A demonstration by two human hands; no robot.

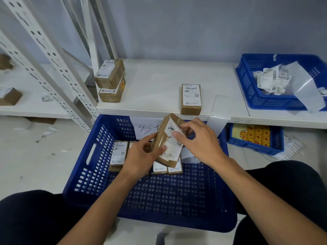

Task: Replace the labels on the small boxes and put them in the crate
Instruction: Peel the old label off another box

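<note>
Over the big blue crate (99, 167) I hold a small brown box (165, 131) tilted, its white label (174, 144) facing me. My left hand (143, 154) grips the box's lower left side, thumb on the label. My right hand (198, 140) has its fingers on the label's upper right part, which looks lifted from the box. Several labelled small boxes (118, 154) lie in a row at the crate's far end, partly hidden behind my hands. One labelled box (191, 99) lies on the white shelf (155, 85), and two stacked boxes (110, 80) stand at its left.
A smaller blue crate (254, 96) on the shelf at right holds crumpled labels and backing paper. Below it another blue bin (256, 138) holds yellow-red packs. White perforated shelf posts (53, 59) rise at left. More boxes (9, 96) lie on the left shelf. My knees flank the big crate.
</note>
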